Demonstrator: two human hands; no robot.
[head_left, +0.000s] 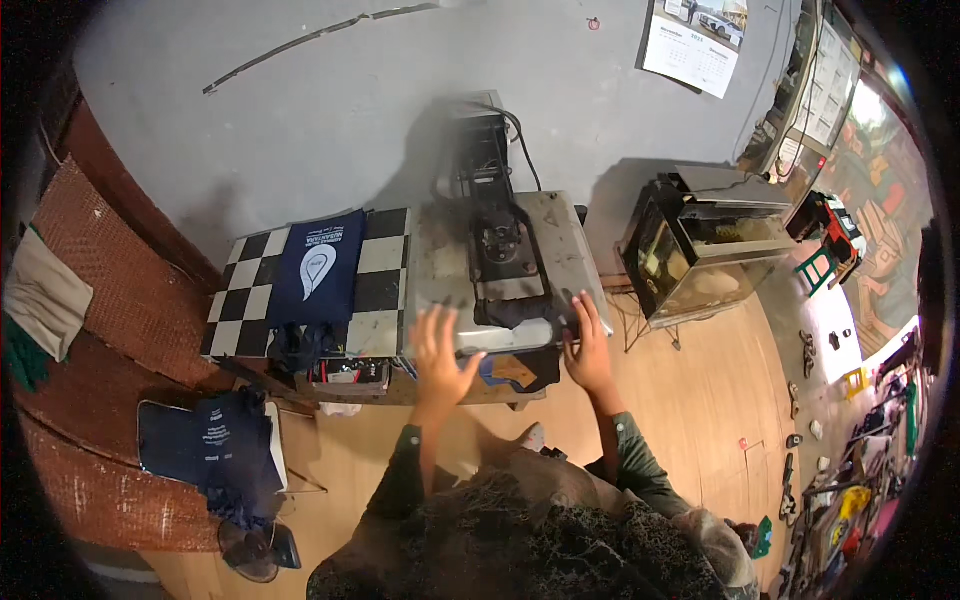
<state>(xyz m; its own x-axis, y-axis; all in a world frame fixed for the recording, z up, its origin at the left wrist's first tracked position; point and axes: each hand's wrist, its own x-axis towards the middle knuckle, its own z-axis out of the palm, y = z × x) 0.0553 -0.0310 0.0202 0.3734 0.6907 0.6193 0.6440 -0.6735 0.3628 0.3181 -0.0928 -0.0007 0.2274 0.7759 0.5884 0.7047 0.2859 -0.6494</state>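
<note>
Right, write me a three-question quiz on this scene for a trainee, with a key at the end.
1. True or false: the navy bag lies to the left of the grey-and-black machine.
2. Which pattern shows on the surface under the bag: A) stripes, B) checks, C) dots?
3. Which of the person's hands is nearer the glass tank?

Key:
1. True.
2. B.
3. The right hand.

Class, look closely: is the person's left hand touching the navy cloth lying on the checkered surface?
Apart: the head view shows a strip of checkered surface between the left hand and the navy cloth.
</note>
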